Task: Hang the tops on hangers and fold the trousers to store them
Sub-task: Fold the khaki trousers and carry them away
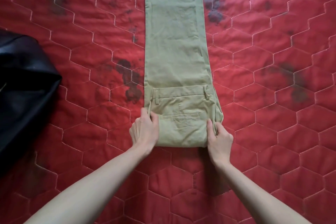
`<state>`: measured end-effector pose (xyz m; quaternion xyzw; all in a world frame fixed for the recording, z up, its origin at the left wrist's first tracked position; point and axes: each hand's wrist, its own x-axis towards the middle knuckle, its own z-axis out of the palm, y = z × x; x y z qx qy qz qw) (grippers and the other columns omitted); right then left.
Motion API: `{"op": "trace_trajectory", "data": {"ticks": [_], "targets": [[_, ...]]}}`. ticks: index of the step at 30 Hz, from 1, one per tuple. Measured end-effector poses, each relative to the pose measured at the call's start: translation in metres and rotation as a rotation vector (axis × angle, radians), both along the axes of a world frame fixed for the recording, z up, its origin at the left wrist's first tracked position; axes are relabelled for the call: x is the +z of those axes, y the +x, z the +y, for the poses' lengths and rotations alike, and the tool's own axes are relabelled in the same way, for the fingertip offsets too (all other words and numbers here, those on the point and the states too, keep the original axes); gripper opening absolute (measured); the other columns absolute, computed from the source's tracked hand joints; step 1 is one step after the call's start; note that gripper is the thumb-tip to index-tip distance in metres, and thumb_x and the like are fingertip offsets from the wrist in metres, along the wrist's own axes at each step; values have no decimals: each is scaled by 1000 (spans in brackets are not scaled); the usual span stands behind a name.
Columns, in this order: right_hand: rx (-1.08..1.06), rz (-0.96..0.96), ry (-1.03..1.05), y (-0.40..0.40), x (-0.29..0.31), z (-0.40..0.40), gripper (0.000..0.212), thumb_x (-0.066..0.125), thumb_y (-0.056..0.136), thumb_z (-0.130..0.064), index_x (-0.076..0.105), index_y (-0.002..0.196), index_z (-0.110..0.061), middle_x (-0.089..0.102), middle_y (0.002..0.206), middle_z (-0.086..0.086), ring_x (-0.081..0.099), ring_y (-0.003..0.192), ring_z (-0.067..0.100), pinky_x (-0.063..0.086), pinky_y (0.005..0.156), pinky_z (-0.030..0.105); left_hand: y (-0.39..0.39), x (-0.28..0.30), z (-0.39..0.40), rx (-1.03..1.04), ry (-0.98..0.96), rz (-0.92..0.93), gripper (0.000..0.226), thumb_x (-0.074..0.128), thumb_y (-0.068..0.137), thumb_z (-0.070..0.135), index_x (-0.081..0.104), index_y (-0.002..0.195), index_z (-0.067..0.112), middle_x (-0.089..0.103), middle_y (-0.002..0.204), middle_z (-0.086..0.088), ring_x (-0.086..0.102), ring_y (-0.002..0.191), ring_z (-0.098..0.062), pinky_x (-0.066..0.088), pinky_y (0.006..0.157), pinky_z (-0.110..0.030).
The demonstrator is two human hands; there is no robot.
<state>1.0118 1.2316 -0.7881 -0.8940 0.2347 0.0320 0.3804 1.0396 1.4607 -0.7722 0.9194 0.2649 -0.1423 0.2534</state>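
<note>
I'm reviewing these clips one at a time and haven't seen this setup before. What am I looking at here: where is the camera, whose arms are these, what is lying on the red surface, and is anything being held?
There is no machine here. A person wears one wide-angle camera on the head, looking forward and down, so the two bare arms reaching in from the bottom are their own.

The surface is a red quilted cover with a stitched hexagon pattern and some dark stains. On it lie khaki trousers, laid out long, legs stretched away from the person and out of the top of the picture. The waist end, with belt loops and a back pocket, is folded over onto the legs nearest the person.

The left hand grips the left edge of that folded part, thumb on top. The right hand pinches the right edge in the same way.

At the left edge lies a black garment; I cannot tell what kind. No hangers are in view.
</note>
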Motion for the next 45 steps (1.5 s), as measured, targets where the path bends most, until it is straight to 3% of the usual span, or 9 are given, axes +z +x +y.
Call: {"op": "trace_trajectory", "data": {"ticks": [4,9,16,22,27,32,38,43,45], "targets": [[175,-225,-237,15,6,-1,37,56,104,-32,56,136,-13,56,125,6,55,115,25,42,99,38,3,7,-9,-133,91,-303,40,58,88,4,48,127,9,55,124,-16,50,117,-35,40,96,-45],[906,-289,-429,59,-10,-12,57,42,110,-41,37,162,-19,27,171,5,20,160,23,18,129,42,15,-13,5,-889,175,-306,60,45,105,32,36,160,10,30,168,-13,25,157,-30,27,125,-52],[1160,-48,-503,85,-23,-48,68,26,109,-55,12,168,-26,3,176,-4,0,162,17,13,129,46,34,-38,51,-1102,238,-288,67,36,103,32,18,166,19,11,174,-8,9,161,-24,19,128,-52],[1515,-84,-508,128,1,-92,88,42,85,-16,12,168,-17,5,176,3,3,163,20,18,128,44,49,-32,87,-1384,253,-396,57,10,108,1,19,164,4,14,172,-14,13,160,-30,23,128,-47],[1697,-186,-577,148,3,-109,102,59,80,-34,12,168,-16,4,175,15,8,162,29,26,126,50,58,-25,97,-1473,216,-386,65,11,101,-3,17,165,8,11,173,-15,11,160,-30,23,128,-47],[1725,-207,-624,151,-7,-98,111,63,80,-66,16,168,-18,8,175,11,11,162,29,19,127,49,69,-27,93,-1442,152,-363,68,44,100,21,24,164,11,18,172,-12,15,160,-29,23,128,-46],[1483,-303,-376,125,6,-82,56,47,99,-32,53,153,-17,43,164,-4,37,153,20,30,121,39,73,-6,89,-1388,15,-275,80,54,100,48,29,161,4,27,169,-9,20,159,-24,19,129,-41],[956,-29,71,80,33,-77,32,67,91,-26,69,121,-36,69,121,-21,64,116,4,48,100,29,45,23,88,-797,-593,71,80,72,88,43,37,159,31,55,149,21,49,136,5,36,111,-11],[686,-86,156,63,37,-67,11,61,95,-40,64,84,-39,63,85,-23,60,80,-5,47,74,20,28,25,83,-568,-574,18,53,63,89,63,66,130,29,73,116,18,70,105,-3,55,93,-27]]}}
